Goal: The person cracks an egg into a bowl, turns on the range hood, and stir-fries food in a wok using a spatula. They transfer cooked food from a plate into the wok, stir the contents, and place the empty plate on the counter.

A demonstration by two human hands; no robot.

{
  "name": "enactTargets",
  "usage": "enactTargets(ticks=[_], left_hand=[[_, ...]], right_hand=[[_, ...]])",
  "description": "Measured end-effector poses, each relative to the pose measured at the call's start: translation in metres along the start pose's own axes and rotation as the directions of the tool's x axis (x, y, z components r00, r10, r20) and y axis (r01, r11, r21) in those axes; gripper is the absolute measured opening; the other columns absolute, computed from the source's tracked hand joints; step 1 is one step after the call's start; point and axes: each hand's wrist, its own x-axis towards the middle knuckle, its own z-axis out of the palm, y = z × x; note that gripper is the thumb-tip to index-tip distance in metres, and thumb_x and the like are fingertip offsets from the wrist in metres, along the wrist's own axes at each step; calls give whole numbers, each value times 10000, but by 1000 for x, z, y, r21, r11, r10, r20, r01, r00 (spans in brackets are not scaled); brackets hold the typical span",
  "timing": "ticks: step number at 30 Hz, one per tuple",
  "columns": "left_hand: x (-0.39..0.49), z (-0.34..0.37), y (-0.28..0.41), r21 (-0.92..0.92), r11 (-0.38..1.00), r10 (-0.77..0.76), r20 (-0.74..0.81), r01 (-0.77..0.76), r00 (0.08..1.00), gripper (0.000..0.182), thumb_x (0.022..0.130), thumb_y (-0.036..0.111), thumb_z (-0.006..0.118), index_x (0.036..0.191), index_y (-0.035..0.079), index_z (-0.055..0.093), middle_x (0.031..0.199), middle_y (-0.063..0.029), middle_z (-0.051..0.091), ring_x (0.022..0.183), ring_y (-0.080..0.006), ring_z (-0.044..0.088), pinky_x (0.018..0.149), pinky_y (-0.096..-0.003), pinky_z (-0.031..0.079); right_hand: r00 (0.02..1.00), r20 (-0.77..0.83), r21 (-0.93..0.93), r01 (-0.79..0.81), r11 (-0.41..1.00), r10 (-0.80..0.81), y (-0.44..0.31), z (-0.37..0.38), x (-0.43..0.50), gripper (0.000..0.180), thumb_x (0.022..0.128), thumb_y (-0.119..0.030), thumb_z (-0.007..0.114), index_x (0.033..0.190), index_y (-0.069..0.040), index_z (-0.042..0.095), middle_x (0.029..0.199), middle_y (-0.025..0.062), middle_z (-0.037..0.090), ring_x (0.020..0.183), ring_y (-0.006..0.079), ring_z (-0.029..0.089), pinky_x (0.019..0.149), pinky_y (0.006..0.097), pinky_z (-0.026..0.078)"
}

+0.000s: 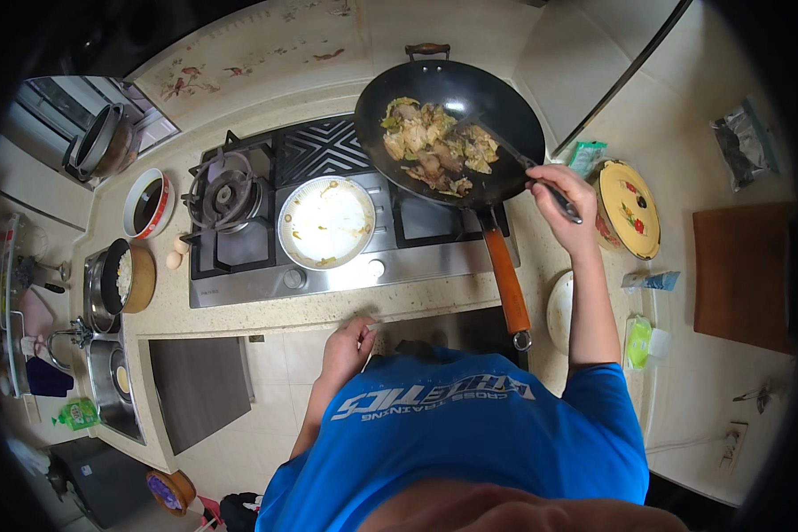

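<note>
My right hand (562, 199) grips the dark handle of a spatula (515, 154). The spatula's blade reaches into a black wok (512, 120), where it is partly hidden against the cooked food. Browned pieces of meat and egg-like chunks with green bits (425, 136) lie in the wok. The wok sits over the right burner, and its orange-brown wooden handle (505, 282) points towards me. At the counter's front edge is my left hand (348, 347), its fingers curled. A small pale thing shows at its fingertips; whether it is held is unclear.
A food-stained white plate (327, 226) rests on the middle of the gas stove (239, 286). Left of the bare burner stand eggs (174, 259), a bowl of dark liquid (147, 203) and a pot (139, 279). A yellow lidded enamel pot (628, 209) and a pale plate (560, 312) are at right.
</note>
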Motion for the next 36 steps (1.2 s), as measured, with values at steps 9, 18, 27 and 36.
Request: enactTargets(ticks=[9, 18, 27, 36], left_hand=[[0, 1, 2, -25, 1000, 11, -17, -12, 1000, 209, 870, 123, 657, 1056, 30, 639, 730, -100, 620, 668, -245, 620, 639, -344, 503], [-5, 2, -4, -39, 999, 3, -48, -5, 999, 178, 871, 153, 639, 1027, 68, 636, 754, -121, 636, 686, -316, 636, 623, -404, 506], [1, 2, 3, -27, 1000, 1, -23, -1, 1000, 191, 869, 146, 649, 1038, 59, 632, 744, -113, 633, 681, -293, 632, 619, -386, 503], [-11, 6, -5, -26, 999, -20, -46, 19, 999, 200, 871, 126, 661, 1046, 32, 642, 737, -108, 624, 656, -243, 619, 627, -340, 500]], right_hand=[[963, 56, 150, -270, 951, 265, 8, -5, -8, 190, 872, -1, 607, 1049, 14, 673, 931, 59, 693, 846, 128, 676, 774, 238, 521], [940, -10, 157, -336, 929, 342, -1, -14, -17, 183, 876, -5, 597, 1040, 28, 670, 924, 76, 693, 827, 138, 684, 771, 251, 545], [956, -5, 284, -279, 917, 292, 16, 11, 12, 162, 891, -20, 614, 1038, 17, 670, 925, 56, 690, 830, 124, 676, 765, 243, 534], [962, 48, 324, -269, 907, 268, -3, 21, 19, 163, 885, -14, 622, 1038, 19, 668, 957, 56, 688, 843, 126, 672, 783, 243, 529]])
